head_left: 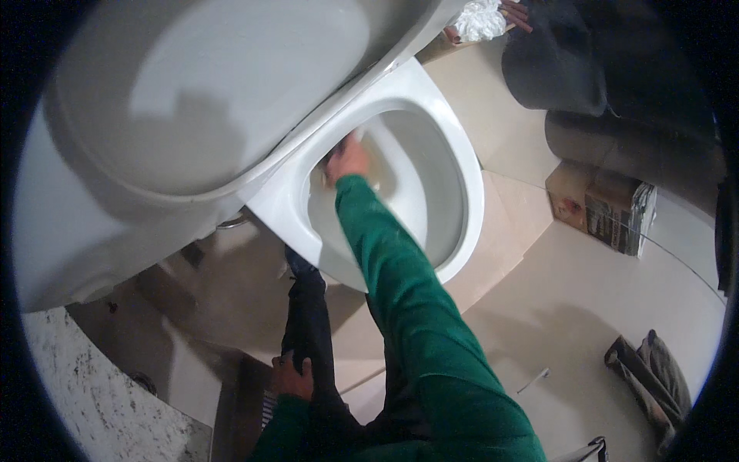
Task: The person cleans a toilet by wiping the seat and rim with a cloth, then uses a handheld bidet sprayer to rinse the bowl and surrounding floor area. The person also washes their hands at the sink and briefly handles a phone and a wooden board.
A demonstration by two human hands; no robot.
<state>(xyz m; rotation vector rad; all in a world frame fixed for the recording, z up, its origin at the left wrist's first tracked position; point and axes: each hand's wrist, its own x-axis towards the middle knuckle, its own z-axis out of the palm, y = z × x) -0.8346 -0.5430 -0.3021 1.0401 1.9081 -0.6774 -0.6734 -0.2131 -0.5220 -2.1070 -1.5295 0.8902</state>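
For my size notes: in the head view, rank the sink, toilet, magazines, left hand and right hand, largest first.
1. Sink, probably enlarged by nearness to the camera
2. Toilet
3. Magazines
4. Left hand and right hand: too alike to rank

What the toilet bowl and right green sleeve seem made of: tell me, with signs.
Toilet bowl: probably glazed ceramic, given its smooth white sheen. Right green sleeve: apparently soft cloth with a matte finish, given its creases; whether knitted or woven, I cannot tell.
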